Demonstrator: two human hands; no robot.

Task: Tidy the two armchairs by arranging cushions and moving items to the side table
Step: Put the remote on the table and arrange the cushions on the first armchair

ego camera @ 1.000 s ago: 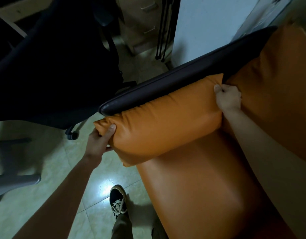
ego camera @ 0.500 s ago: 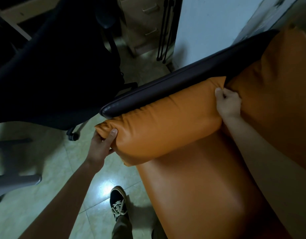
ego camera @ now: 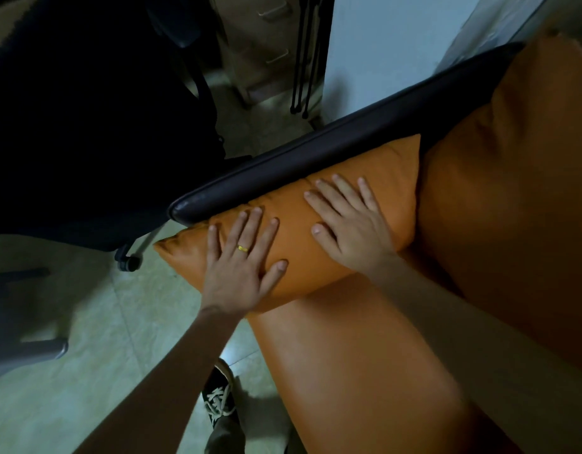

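Observation:
An orange leather side cushion leans against the dark armrest of the armchair, above the orange seat cushion. My left hand, with a gold ring, lies flat on the cushion's front part, fingers spread. Flat on the middle of the same cushion is my right hand, fingers also apart. Neither hand grips anything. The orange back cushion fills the right side.
A dark office chair on castors stands close to the armrest on the left. Beyond it are a wooden drawer unit and a white wall. Pale floor tiles and my shoe are below.
Both hands let go of the cushion's ends and moved inward. They now rest flat and open on its face. The cushion sits lower against the armrest.

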